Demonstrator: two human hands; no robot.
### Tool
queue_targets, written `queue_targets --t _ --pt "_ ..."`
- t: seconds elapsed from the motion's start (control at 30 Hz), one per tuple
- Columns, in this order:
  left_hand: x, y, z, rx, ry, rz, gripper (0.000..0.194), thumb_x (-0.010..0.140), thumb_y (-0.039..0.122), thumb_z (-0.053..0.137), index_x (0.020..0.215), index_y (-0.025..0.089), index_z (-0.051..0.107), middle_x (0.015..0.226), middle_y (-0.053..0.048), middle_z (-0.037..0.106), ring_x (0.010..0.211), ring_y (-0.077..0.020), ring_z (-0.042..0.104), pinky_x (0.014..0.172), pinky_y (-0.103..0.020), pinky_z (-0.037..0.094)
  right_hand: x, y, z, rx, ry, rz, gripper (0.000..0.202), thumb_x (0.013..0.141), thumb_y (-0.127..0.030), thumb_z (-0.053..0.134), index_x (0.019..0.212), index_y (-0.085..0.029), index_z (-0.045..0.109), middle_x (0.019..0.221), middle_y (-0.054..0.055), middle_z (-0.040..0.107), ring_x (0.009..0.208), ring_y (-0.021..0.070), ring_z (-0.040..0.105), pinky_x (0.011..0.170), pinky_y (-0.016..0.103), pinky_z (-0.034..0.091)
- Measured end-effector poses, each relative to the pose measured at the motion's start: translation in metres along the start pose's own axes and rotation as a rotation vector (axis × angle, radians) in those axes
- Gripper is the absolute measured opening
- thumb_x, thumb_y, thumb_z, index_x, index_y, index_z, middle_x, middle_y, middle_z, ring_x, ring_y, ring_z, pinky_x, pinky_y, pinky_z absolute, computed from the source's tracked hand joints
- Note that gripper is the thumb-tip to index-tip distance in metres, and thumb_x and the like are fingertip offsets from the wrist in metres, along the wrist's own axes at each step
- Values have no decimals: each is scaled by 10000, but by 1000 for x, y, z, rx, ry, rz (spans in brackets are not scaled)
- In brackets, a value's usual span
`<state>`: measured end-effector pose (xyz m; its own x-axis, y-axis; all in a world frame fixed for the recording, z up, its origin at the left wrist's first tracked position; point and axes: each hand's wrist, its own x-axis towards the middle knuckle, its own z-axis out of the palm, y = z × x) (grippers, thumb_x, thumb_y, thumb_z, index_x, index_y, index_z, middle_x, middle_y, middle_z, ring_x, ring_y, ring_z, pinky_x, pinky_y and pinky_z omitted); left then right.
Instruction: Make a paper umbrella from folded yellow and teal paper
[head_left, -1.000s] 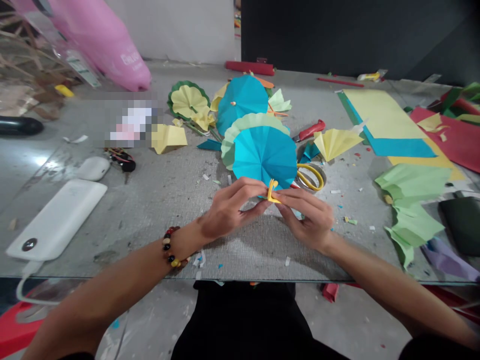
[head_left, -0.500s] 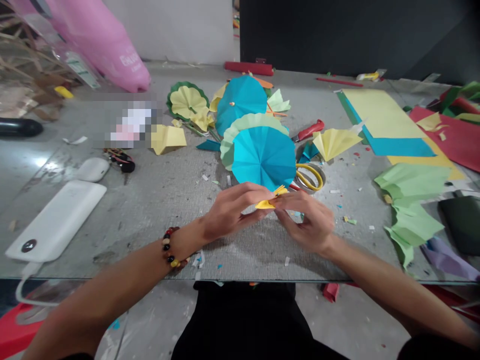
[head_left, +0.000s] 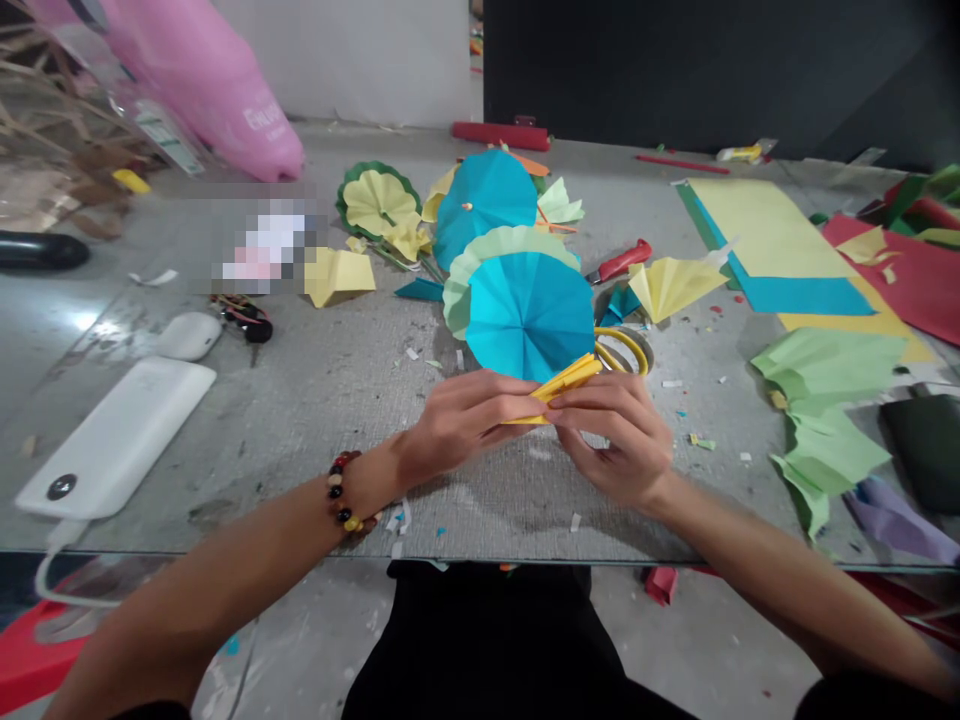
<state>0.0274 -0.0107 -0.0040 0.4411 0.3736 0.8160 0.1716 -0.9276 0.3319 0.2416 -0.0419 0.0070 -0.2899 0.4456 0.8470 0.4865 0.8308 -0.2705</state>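
Observation:
Between my two hands is a folded piece of yellow paper [head_left: 568, 379], its narrow pleats pressed together and slanting up to the right. My left hand [head_left: 469, 415] pinches its left part, fingers closed, with a beaded bracelet [head_left: 346, 492] on the wrist. My right hand [head_left: 619, 430] pinches the paper's lower right edge between thumb and fingers. Just beyond the hands lies a round pleated blue paper disc [head_left: 529, 310], over a pale green scalloped disc [head_left: 459, 295]. Yellow-handled scissors [head_left: 626, 350] lie behind my right hand, partly hidden.
A second blue disc [head_left: 491, 200] and a red-handled cutter [head_left: 621, 262] lie farther back. Coloured sheets [head_left: 780, 230] and crumpled green paper [head_left: 832, 430] are at right. A white power bank [head_left: 120, 435] with a cable sits at left, near the table's front edge. Small paper scraps are scattered around.
The yellow paper has turned in my fingers, so more of its pleated length shows, pointing up to the right. Both hands stay almost in place and keep their pinch.

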Motion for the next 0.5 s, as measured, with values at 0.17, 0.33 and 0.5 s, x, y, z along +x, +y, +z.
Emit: queue_targets --t 0.17,0.33,0.5 --pt "0 2 -1 7 16 -15 204 910 171 748 1104 186 689 1121 -72 775 1019 -149 760 871 -253 637 -1 1 -1 -13 -40 17 479 841 -52 734 1223 -338 694 1012 -20 805 902 207 720 777 400 583" --pt "3 3 -2 33 36 2 187 907 170 753 1080 191 687 1103 -53 782 973 -135 765 848 -239 638 -3 0 -2 -63 -9 11 474 823 -45 737 1196 -335 713 1008 -4 780 903 214 696 790 409 584" --pt "4 3 -1 -32 33 1 201 913 186 745 1096 183 661 1100 -86 783 995 -173 767 838 -283 645 -1 4 -3 -143 37 20 371 781 -106 794 1077 -324 743 1216 51 698 1125 299 658 939 522 571"
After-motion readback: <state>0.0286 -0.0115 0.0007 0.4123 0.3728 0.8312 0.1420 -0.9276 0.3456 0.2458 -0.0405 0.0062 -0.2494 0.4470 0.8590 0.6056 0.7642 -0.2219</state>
